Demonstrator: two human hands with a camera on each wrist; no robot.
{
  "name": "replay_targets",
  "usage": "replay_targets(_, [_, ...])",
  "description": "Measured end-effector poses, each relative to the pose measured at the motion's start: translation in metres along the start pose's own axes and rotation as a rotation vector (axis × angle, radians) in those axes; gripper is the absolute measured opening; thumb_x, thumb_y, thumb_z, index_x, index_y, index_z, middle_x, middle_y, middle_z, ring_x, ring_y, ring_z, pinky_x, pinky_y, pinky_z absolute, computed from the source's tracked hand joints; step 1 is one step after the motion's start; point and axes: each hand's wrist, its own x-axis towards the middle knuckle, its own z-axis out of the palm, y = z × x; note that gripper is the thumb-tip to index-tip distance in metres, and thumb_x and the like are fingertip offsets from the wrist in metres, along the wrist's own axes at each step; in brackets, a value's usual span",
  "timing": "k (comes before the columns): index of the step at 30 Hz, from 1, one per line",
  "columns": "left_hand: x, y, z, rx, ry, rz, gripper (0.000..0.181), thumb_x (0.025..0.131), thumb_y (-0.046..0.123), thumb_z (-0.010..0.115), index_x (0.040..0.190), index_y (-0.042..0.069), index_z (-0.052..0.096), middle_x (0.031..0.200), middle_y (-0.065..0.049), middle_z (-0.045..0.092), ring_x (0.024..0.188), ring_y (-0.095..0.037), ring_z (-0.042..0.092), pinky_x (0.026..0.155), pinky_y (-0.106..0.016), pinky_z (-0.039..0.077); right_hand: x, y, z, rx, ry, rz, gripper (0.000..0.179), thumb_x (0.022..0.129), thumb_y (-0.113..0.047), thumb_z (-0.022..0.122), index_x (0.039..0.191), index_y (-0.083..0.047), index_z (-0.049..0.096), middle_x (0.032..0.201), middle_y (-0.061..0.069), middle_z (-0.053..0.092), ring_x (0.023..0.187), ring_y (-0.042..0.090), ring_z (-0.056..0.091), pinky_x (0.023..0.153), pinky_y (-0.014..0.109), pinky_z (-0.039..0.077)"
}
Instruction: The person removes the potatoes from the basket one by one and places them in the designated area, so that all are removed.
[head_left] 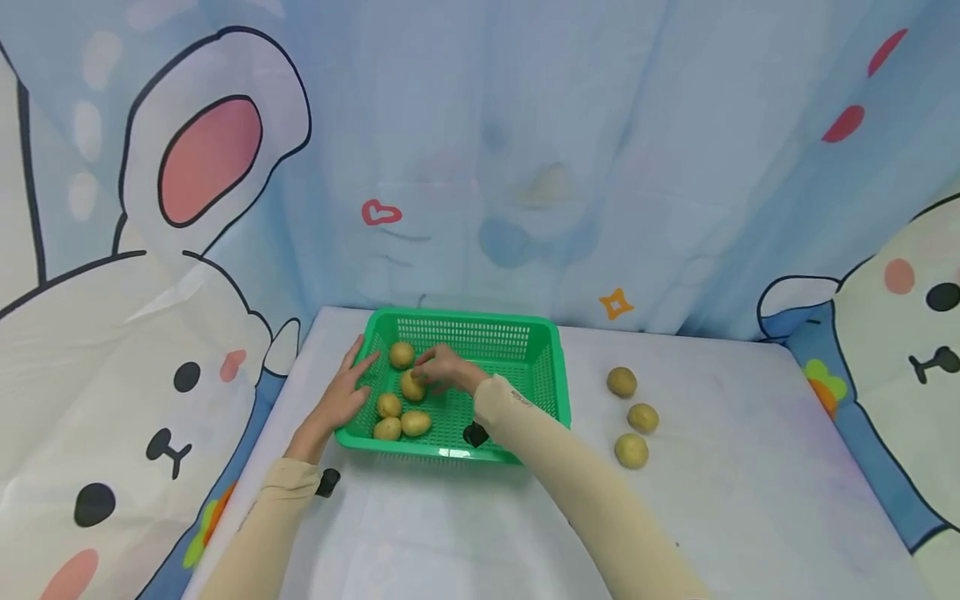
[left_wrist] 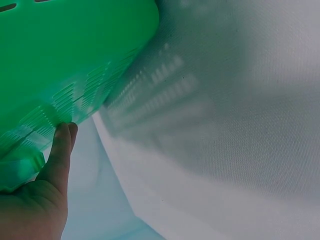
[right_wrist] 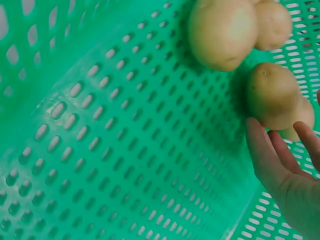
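A green plastic basket (head_left: 468, 454) with slotted walls holds several potatoes (head_left: 416, 423) along its left side. Over the basket, my right hand (head_left: 447, 369) reaches down to one potato (right_wrist: 272, 95). Its thumb and fingers are spread at that potato's near edge, not wrapped round it; whether they touch it is hard to tell. My left hand (head_left: 341, 404) lies at the basket's left rim with its fingers stretched out. From the left wrist, a straight finger of the left hand (left_wrist: 52, 185) shows against the basket's outer wall; the other fingers are mostly hidden.
To the right of the basket, three potatoes (head_left: 643, 418) lie on the white tabletop (head_left: 720, 467). A pale blue curtain (head_left: 585, 167) with cartoon prints hangs behind the table, and printed rabbit cloth (head_left: 135, 358) flanks it at the left.
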Motion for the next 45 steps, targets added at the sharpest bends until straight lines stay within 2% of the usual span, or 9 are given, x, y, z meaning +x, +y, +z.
replay_targets(8, [-0.002, -0.001, 0.005, -0.009, -0.005, -0.004, 0.061, 0.088, -0.005, 0.044, 0.149, -0.006, 0.037, 0.164, -0.019, 0.001, 0.148, -0.043, 0.007, 0.112, -0.063, 0.022, 0.003, 0.009, 0.01, -0.075, 0.001, -0.024, 0.039, 0.091, -0.012, 0.067, 0.127, 0.002, 0.062, 0.118, 0.023, 0.063, 0.104, 0.036, 0.065, 0.086, 0.051, 0.055])
replay_targets(15, [-0.003, 0.0, 0.01, -0.02, 0.002, 0.006, 0.062, 0.087, -0.007, 0.045, 0.148, -0.007, 0.038, 0.163, -0.021, 0.002, 0.148, -0.043, 0.008, 0.112, -0.064, 0.021, 0.003, 0.012, 0.01, -0.112, 0.016, -0.058, 0.036, 0.09, -0.009, 0.069, 0.123, 0.004, 0.065, 0.116, 0.023, 0.064, 0.098, 0.035, 0.068, 0.079, 0.045, 0.058])
replay_targets(24, [-0.004, 0.002, 0.008, 0.003, 0.008, 0.007, 0.062, 0.087, -0.006, 0.044, 0.148, -0.007, 0.037, 0.163, -0.021, 0.002, 0.148, -0.044, 0.007, 0.112, -0.065, 0.021, -0.001, 0.017, -0.013, -0.085, 0.03, -0.086, 0.035, 0.089, -0.007, 0.068, 0.121, 0.006, 0.065, 0.118, 0.027, 0.061, 0.095, 0.036, 0.069, 0.075, 0.046, 0.059])
replay_targets(27, [-0.004, 0.001, 0.005, 0.005, 0.013, 0.015, 0.062, 0.086, -0.007, 0.044, 0.148, -0.008, 0.037, 0.163, -0.022, 0.002, 0.147, -0.045, 0.007, 0.111, -0.065, 0.021, -0.006, 0.012, -0.023, -0.066, 0.013, -0.083, 0.036, 0.09, -0.008, 0.066, 0.124, 0.006, 0.064, 0.116, 0.027, 0.063, 0.095, 0.035, 0.069, 0.078, 0.046, 0.058])
replay_targets(34, [0.0, 0.0, 0.002, 0.012, 0.01, 0.029, 0.062, 0.087, -0.007, 0.044, 0.149, -0.007, 0.036, 0.163, -0.021, 0.002, 0.148, -0.044, 0.007, 0.111, -0.065, 0.021, -0.03, -0.002, -0.048, -0.012, -0.021, -0.116, 0.037, 0.091, -0.007, 0.063, 0.126, 0.005, 0.062, 0.117, 0.024, 0.064, 0.099, 0.034, 0.068, 0.082, 0.046, 0.057])
replay_targets(37, [-0.001, 0.0, 0.002, 0.014, 0.006, 0.025, 0.062, 0.087, -0.008, 0.044, 0.149, -0.007, 0.036, 0.163, -0.022, 0.001, 0.147, -0.045, 0.007, 0.111, -0.065, 0.022, -0.048, -0.006, -0.058, -0.022, -0.047, -0.146, 0.036, 0.092, -0.007, 0.062, 0.126, 0.005, 0.062, 0.118, 0.023, 0.064, 0.101, 0.032, 0.068, 0.08, 0.042, 0.058])
replay_targets(45, [0.0, 0.002, 0.001, 0.021, 0.002, 0.018, 0.062, 0.086, -0.006, 0.044, 0.148, -0.007, 0.037, 0.163, -0.021, 0.001, 0.148, -0.044, 0.006, 0.112, -0.064, 0.021, -0.099, 0.001, -0.082, -0.062, -0.075, -0.2, 0.035, 0.089, -0.009, 0.065, 0.122, -0.001, 0.066, 0.109, 0.014, 0.067, 0.094, 0.025, 0.068, 0.076, 0.039, 0.059])
